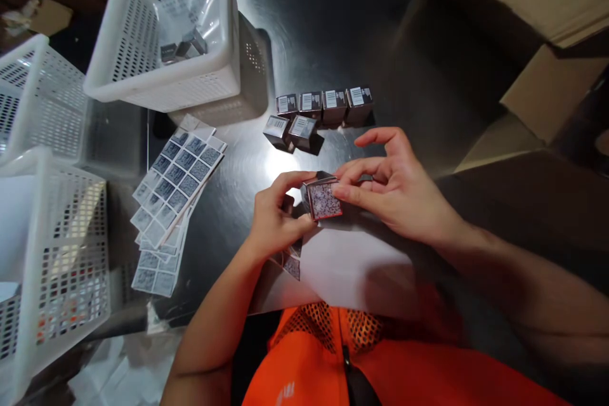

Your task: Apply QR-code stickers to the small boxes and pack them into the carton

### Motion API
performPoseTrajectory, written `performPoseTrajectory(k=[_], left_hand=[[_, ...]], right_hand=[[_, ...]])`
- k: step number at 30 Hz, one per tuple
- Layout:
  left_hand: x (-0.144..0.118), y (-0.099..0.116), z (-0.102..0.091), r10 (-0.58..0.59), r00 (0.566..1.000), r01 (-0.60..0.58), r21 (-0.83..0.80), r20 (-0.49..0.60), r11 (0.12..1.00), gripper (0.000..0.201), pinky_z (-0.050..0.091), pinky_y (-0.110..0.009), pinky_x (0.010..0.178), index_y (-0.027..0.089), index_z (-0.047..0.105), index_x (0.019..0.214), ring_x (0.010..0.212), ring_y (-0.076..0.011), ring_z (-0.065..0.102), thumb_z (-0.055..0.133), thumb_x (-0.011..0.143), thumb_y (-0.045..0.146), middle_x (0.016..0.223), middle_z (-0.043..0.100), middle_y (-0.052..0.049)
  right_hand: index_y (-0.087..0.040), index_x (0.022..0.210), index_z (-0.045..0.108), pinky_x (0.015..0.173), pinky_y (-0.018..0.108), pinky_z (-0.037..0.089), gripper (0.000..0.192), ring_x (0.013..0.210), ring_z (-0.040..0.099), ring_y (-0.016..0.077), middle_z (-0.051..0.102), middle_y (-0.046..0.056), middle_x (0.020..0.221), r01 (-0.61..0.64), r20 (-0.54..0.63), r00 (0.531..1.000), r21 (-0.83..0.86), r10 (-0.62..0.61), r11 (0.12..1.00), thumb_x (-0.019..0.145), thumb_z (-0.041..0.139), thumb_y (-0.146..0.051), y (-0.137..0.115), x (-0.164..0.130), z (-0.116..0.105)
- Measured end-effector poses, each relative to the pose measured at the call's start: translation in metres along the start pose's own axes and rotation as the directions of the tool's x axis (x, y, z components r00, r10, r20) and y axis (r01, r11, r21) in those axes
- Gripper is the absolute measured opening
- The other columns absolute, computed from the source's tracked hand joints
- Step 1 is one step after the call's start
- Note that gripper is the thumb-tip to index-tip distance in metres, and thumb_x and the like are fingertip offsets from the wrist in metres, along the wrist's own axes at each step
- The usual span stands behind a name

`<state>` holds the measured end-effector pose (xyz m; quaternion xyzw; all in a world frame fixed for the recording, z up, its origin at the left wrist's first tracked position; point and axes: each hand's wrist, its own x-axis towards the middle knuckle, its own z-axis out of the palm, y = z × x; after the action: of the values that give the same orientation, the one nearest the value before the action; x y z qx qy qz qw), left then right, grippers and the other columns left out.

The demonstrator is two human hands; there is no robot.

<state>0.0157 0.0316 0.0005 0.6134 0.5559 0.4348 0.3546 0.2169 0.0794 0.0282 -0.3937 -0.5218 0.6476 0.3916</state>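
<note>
Hands meet over the middle of the dark, shiny metal desk (333, 25), both closed on one small dark cardboard box with a speckled code sticker on its upper face (322, 198). The left hand (276, 216) pinches the box from its near-left corner between thumb and forefinger; the right hand (394, 184) presses fingertips against the box's right edge, its remaining fingers spread loosely above. To do this well, I judge the sticker should be smoothed from one edge across, with the left hand keeping the box from twisting, so the square sits flush with the face and no corner lifts.

Just beyond the hands, a cluster of six matching small dark boxes with white barcode labels (318, 111) stands on the desk, four in a row and two in front. To the left lie fanned sheets of grey square code stickers (176, 190). White perforated plastic baskets (166, 32) stand farther left; one holds a clear bag with a few boxes. Brown cardboard cartons (537, 0) sit at upper right. A white paper sheet (352, 266) lies under the wrists, above an orange mesh vest (352, 355).
</note>
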Motion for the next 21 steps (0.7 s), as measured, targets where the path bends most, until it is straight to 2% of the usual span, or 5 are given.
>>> performPoseTrajectory(k=[6, 11, 16, 18, 21], left_hand=[[-0.001, 0.001, 0.001, 0.015, 1.0, -0.015, 0.001, -0.004, 1.0, 0.051, 0.022, -0.016, 0.036, 0.025, 0.07, 0.11, 0.04, 0.0017, 0.033, 0.079, 0.061, 0.013, 0.098, 0.077, 0.003], [-0.003, 0.001, 0.002, 0.023, 1.0, -0.023, 0.052, 0.003, 0.998, 0.05, 0.022, -0.015, 0.036, 0.025, 0.072, 0.112, 0.039, 0.0018, 0.033, 0.085, 0.063, 0.019, 0.094, 0.078, 0.002], [-0.005, 0.001, -0.003, 0.067, 0.997, -0.069, 0.037, 0.044, 0.997, 0.048, 0.024, -0.015, 0.036, 0.025, 0.073, 0.109, 0.039, 0.0011, 0.034, 0.084, 0.062, 0.019, 0.095, 0.079, 0.001], [-0.009, 0.003, -0.006, 0.054, 0.996, -0.055, 0.015, 0.071, 0.998, 0.046, 0.028, -0.017, 0.037, 0.025, 0.073, 0.107, 0.04, -0.0009, 0.038, 0.085, 0.063, 0.023, 0.098, 0.08, -0.001], [-0.014, 0.006, -0.007, -0.047, 0.995, 0.045, 0.018, 0.084, 0.999, 0.046, 0.034, -0.021, 0.041, 0.025, 0.073, 0.107, 0.046, -0.0072, 0.05, 0.086, 0.063, 0.033, 0.099, 0.079, -0.004]], right_hand=[[-0.029, 0.112, 0.04, 0.063, 0.029, 0.064, 0.061, 0.078, 0.075, 0.0197, 0.067, -0.007, 0.072, 0.023, -0.05, 0.998, -0.036, -0.025, 0.999, 0.073, 0.086, -0.027, 0.0, -0.003, 0.004], [-0.026, 0.113, 0.051, 0.072, 0.031, 0.064, 0.06, 0.094, 0.076, 0.0237, 0.065, -0.007, 0.065, 0.061, -0.052, 0.996, -0.109, -0.067, 0.992, 0.069, 0.091, -0.032, 0.001, -0.003, 0.003], [-0.023, 0.105, 0.061, 0.061, 0.024, 0.056, 0.053, 0.063, 0.064, 0.0119, 0.056, -0.01, 0.064, 0.084, -0.04, 0.994, -0.299, -0.1, 0.95, 0.064, 0.094, -0.034, 0.003, 0.0, -0.01], [-0.023, 0.111, 0.062, 0.061, 0.023, 0.055, 0.06, 0.067, 0.064, 0.0105, 0.062, -0.006, 0.08, 0.085, 0.015, 0.996, -0.271, -0.084, 0.959, 0.062, 0.094, -0.033, 0.001, 0.0, -0.012], [-0.023, 0.13, 0.059, 0.06, 0.021, 0.054, 0.074, 0.08, 0.068, 0.0122, 0.068, 0.002, 0.106, 0.001, 0.276, 0.96, -0.176, 0.048, 0.984, 0.065, 0.092, -0.034, -0.005, 0.003, -0.012]])
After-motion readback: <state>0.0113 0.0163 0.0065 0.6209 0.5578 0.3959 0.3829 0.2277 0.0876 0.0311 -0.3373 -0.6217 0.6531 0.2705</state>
